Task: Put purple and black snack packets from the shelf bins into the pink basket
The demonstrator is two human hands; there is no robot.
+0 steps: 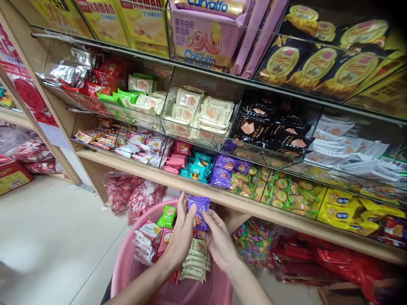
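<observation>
Between my two hands is a purple snack packet, held upright above a pink plastic basket. My left hand presses its left side with the thumb, fingers pointing up. The thumb and fingers of my right hand pinch its lower right part. Inside the basket lie a green packet, white packets, pink packets and a stack of cream packets. My forearms cover part of the basket. More purple packets fill a bin on the lowest shelf just ahead.
The wooden shelf edge runs across behind the basket. Clear-walled bins hold teal packets, black packets and yellow packets. Bagged red sweets and a heap of colourful sweets sit below. Tiled floor lies to the left.
</observation>
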